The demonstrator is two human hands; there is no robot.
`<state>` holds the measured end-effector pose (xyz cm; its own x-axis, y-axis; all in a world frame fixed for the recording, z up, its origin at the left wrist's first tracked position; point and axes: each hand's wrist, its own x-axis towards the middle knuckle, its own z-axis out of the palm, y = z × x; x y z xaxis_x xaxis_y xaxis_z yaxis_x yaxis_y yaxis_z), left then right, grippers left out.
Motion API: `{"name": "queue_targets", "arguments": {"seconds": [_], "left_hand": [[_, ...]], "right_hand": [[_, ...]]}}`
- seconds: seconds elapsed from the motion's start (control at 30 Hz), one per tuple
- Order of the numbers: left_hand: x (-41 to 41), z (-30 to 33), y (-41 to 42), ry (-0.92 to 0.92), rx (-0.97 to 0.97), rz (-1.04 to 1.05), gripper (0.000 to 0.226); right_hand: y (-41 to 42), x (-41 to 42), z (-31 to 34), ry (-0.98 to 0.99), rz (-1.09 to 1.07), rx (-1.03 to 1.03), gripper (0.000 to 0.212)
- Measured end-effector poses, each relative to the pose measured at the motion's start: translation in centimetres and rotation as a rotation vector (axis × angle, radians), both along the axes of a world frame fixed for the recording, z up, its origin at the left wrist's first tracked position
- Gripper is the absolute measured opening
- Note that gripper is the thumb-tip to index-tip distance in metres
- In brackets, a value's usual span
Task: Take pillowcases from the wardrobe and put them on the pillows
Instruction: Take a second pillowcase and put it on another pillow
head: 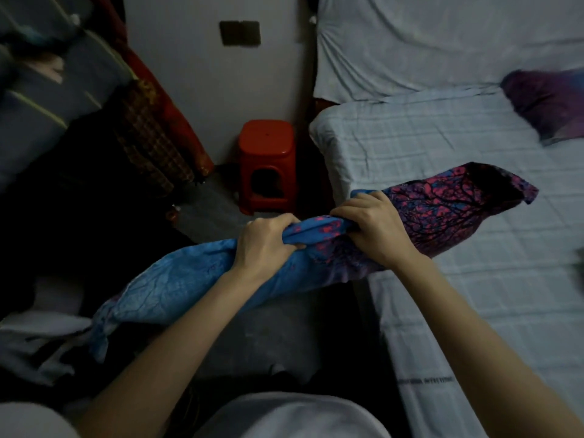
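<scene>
Dim bedroom, seen from above: a pale checked bed (458, 172) fills the right side, a red plastic stool (267, 165) stands against the far wall, and stacked bedding (41, 90) sits at far left. Near the bed's left edge, a person bunches a blue, pink and purple tree-print pillowcase (442, 213) between both hands. The left hand (268, 240) has its fingers curled tight round the gathered blue cloth; the right hand (376, 229) clenches the fabric just beside it, where the print turns purple. The case's dark open mouth lies toward the right, on the mattress, while its blue end hangs off to the near left. A second purple-patterned pillow (550, 102) rests at the far right of the bed. The step appears to be gathering the case up, ready for fitting; whether a pillow is already inside cannot be told. The next move likely calls for spreading the opening wide.
</scene>
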<state>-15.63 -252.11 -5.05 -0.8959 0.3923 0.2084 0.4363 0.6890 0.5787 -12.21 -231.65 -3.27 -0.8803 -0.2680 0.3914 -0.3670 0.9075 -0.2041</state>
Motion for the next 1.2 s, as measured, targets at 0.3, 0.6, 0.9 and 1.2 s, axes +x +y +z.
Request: {"name": "queue_targets", "arguments": {"seconds": [0.3, 0.6, 0.9, 1.2], "left_hand": [[-13.3, 2.5, 5.5, 0.095, 0.028, -0.016, 0.024], [-25.1, 3.9, 12.7, 0.105, 0.033, -0.077, 0.022], [-34.7, 6.9, 20.1, 0.17, 0.047, -0.115, 0.025], [-44.5, 7.6, 29.1, 0.197, 0.096, -0.181, 0.019]], "right_hand": [[4.8, -11.8, 2.3, 0.117, -0.11, 0.001, 0.035], [12.3, -23.6, 3.0, 0.146, -0.125, 0.02, 0.036], [19.6, -32.9, 6.2, 0.2, -0.12, 0.015, 0.033], [27.1, -40.8, 6.8, 0.264, -0.294, 0.011, 0.034]]}}
